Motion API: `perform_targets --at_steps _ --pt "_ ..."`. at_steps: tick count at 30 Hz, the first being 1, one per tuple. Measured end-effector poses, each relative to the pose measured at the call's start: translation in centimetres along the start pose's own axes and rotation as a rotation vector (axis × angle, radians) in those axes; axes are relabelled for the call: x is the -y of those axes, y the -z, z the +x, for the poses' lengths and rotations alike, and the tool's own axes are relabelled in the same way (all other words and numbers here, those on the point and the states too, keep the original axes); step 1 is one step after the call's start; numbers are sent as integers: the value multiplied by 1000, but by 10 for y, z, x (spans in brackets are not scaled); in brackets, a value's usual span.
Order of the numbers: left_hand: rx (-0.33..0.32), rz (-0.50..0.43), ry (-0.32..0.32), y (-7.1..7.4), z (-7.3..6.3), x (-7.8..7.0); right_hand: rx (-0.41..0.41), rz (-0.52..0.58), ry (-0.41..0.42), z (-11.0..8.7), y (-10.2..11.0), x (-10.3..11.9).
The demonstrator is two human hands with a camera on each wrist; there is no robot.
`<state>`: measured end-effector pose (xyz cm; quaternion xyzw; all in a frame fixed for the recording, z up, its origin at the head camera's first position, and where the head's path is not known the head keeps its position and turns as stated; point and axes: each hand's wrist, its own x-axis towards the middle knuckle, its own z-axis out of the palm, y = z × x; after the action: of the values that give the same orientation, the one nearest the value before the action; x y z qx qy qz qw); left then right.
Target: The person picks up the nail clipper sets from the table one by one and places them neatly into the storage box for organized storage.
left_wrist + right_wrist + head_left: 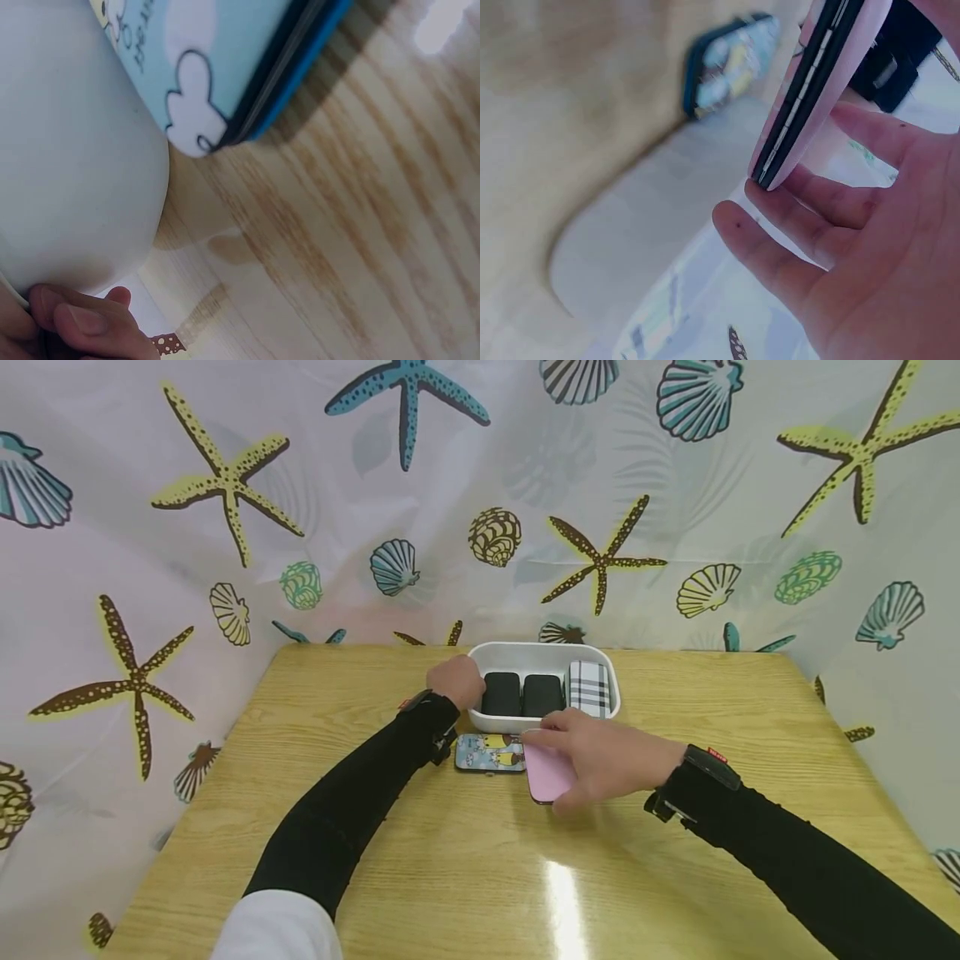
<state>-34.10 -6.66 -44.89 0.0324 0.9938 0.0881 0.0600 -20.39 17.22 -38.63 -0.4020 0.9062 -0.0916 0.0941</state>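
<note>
My right hand [600,760] holds a pink case [548,772] between thumb and fingers, in front of a white bin [506,724]. In the right wrist view the pink case [799,97] shows a dark edge with a metal hinge along it. The left hand [456,681] is at the bin's left end; in the left wrist view its fingers [86,321] curl at the bin's rim. A light-blue cartoon case [483,752] lies in front of the bin, its right end overlapped by the pink case in the head view.
Inside the bin stand two black cases, one at left [501,695] and one in the middle [542,696], with a plaid case [589,687] at the right. The wooden table [420,868] meets a curtain [450,502] printed with starfish and shells.
</note>
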Motion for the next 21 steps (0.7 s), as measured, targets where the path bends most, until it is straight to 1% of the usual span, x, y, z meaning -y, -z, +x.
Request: perform_targets --at_steps 5,10,14,18,21 --pt "-3 -14 -10 -1 1 1 -40 -4 1 10 22 -8" --pt "-7 -12 -14 -2 2 2 -59 -6 -26 26 37 -25" --pt "-2 -11 -12 -4 3 2 -59 3 -37 43 43 -40" --pt "-6 -12 3 -5 5 2 -47 41 -81 58 44 -54" --pt "-14 -14 15 -4 4 0 -45 41 -111 69 42 -62"
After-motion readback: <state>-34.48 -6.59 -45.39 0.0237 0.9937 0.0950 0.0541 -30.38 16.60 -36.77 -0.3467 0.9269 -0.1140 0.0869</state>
